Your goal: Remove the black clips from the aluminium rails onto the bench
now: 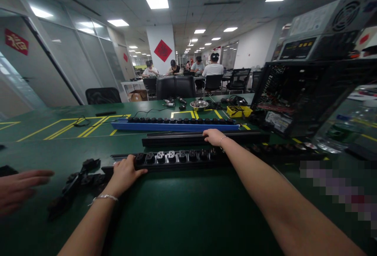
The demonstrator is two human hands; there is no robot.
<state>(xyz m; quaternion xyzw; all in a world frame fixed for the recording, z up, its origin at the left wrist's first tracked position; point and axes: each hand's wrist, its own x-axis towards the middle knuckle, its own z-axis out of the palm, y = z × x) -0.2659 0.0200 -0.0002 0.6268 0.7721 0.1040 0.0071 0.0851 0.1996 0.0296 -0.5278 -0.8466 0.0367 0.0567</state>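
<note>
A long black power strip with a row of sockets lies across the green table in front of me. My left hand is closed round its left end, the thumb along the near side. Behind it lies a long black bar, its ends free of sockets. My right hand has its fingers closed over the middle of this bar, the fingertips partly hidden. Farther back is a blue channel filled with black sockets. Loose black sockets on leads lie left of my left hand.
Another person's hand reaches in at the left. An open computer case stands at the right, beside a plastic bottle. A metal bowl and a yellow tray stand at the back. Several people sit beyond the table.
</note>
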